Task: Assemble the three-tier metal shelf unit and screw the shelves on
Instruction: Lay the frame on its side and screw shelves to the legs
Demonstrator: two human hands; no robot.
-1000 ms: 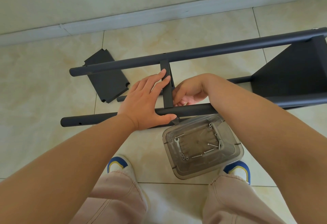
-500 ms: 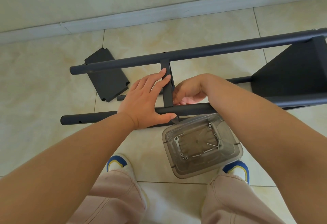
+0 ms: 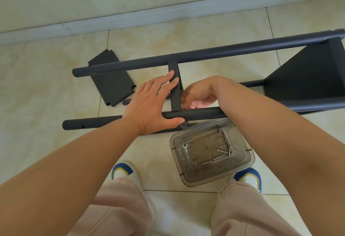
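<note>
While the dark metal shelf unit lay on its side on a cream tiled floor near a pale baseboard, the left hand rested on its near pole, fingers straight against the middle shelf. The right hand curled just beyond that pole; what its fingers clamped could not be told. A loose shelf panel lay behind the unit, a clear box of screws in front.

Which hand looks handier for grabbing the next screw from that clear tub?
Probably the right hand: the tub sits just under its forearm, while the left hand presses the pole.
</note>
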